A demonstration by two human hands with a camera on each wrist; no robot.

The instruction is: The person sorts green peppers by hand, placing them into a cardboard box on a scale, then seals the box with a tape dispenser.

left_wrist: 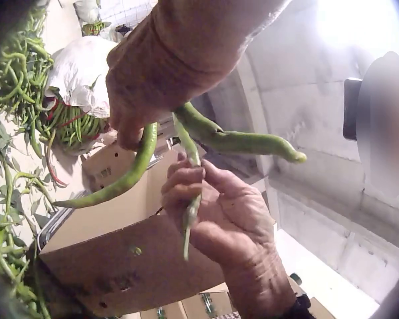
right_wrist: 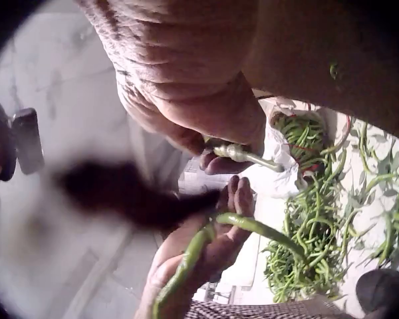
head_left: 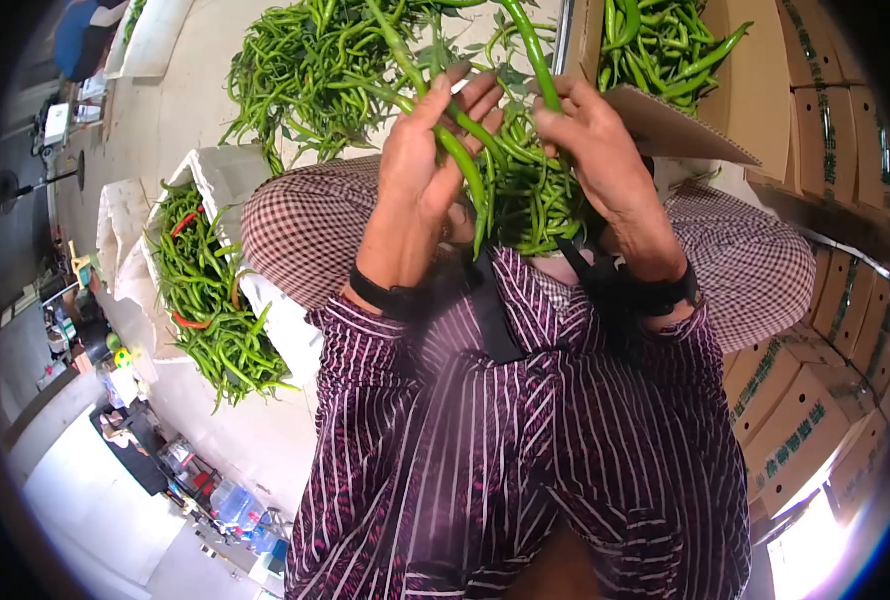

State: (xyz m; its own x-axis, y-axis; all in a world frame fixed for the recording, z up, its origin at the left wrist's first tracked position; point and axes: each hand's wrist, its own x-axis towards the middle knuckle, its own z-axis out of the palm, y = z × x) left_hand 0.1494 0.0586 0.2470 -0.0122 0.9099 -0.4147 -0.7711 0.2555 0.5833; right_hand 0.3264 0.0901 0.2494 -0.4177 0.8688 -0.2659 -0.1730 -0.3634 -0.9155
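Note:
In the head view my left hand (head_left: 415, 165), palm turned inward, holds long green chili peppers (head_left: 462, 165) between thumb and fingers. The left wrist view shows one curved pepper (left_wrist: 123, 185) and a thicker bent pepper (left_wrist: 253, 143) sticking out on either side of that left hand (left_wrist: 166, 73). Facing it, my right hand (head_left: 605, 150) grips another long green chili pepper (head_left: 533, 55). This pepper's pale end (right_wrist: 243, 155) pokes out from the fingers of the right hand (right_wrist: 186, 100) in the right wrist view. Between my knees lies a heap of green peppers (head_left: 537, 205).
A large pepper pile (head_left: 295, 75) covers the floor ahead. At my left stands a white-lined container of peppers (head_left: 200, 290), a few of them red. An open cardboard box (head_left: 685, 125) holding peppers is at front right. Stacked cartons (head_left: 805, 420) line the right side.

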